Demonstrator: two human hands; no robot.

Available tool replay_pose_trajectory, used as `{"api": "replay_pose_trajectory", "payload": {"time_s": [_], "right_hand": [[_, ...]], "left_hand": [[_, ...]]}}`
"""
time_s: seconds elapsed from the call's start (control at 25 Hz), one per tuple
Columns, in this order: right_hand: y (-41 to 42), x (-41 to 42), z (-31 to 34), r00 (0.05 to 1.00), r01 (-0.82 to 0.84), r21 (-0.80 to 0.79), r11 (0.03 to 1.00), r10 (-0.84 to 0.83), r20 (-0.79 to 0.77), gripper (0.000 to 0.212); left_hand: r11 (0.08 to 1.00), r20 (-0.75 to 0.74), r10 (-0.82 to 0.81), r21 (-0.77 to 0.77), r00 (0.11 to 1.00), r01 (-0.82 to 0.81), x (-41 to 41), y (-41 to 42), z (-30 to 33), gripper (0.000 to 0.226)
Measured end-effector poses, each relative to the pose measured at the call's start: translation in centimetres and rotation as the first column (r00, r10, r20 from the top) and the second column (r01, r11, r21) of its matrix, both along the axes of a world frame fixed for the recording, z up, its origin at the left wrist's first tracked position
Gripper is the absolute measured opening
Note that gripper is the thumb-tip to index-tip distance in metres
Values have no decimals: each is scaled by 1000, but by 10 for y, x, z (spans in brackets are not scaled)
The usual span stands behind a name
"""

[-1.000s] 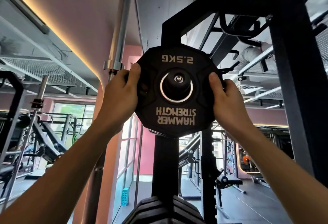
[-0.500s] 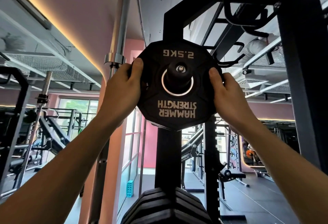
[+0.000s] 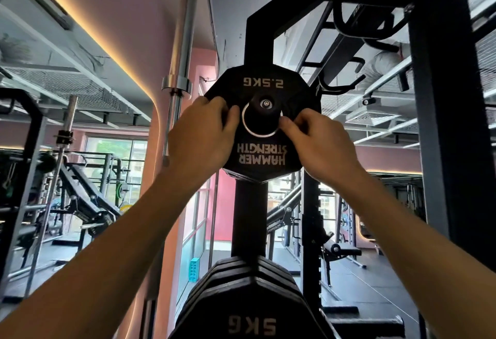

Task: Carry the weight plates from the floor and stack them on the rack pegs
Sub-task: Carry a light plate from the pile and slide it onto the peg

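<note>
A: Two hands up on one plate, and everything worth noting sits around the rack upright, so I'll place things from that. It is the biggest thing here, a black post running up the middle.

B: What hangs on it?

A: Low on the upright, a stack of 5 kg plates, their edges toward the camera. High on the upright, the 2.5 kg plate is threaded on the upper peg, lettering upside down, with the peg's capped end poking through its centre ring.

B: And the grip?

A: The left hand lies on the plate's face left of the peg, fingers curved against it; I cannot tell whether they curl round the rim. The right hand is right of the peg, its fingers bunched on the plate's face beside the ring. It looks like pressing rather than clamping.

B: So it's nearly done. What could spoil it?

A: My guess is the plate isn't seated against the upright. If both hands let go early it could sit crooked on the peg or slide off toward the person. Fingertips beside the ring could also get nipped as it slides home.

B: Anything left of the upright?

A: A steel barbell standing upright, close to the plate's rim.
</note>
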State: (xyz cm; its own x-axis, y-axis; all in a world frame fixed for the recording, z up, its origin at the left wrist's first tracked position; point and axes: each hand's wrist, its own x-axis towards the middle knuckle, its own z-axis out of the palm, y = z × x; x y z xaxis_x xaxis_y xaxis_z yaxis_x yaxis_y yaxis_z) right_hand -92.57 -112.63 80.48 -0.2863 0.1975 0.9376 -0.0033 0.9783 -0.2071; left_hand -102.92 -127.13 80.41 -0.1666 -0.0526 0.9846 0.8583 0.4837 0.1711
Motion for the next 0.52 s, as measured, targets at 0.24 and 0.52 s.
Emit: {"api": "replay_pose_trajectory", "payload": {"time_s": [0.24,0.52], "right_hand": [[12,-36,-2,993,109,15,994,-108,-40,28],[8,-29,-12,999,-17,-41,999,15,-48,30]], "left_hand": [[1000,-88,23,-1,996,-23,-38,22,-1,30],[984,-11,-131,-120,991,129,-31,7,-9,25]]}}
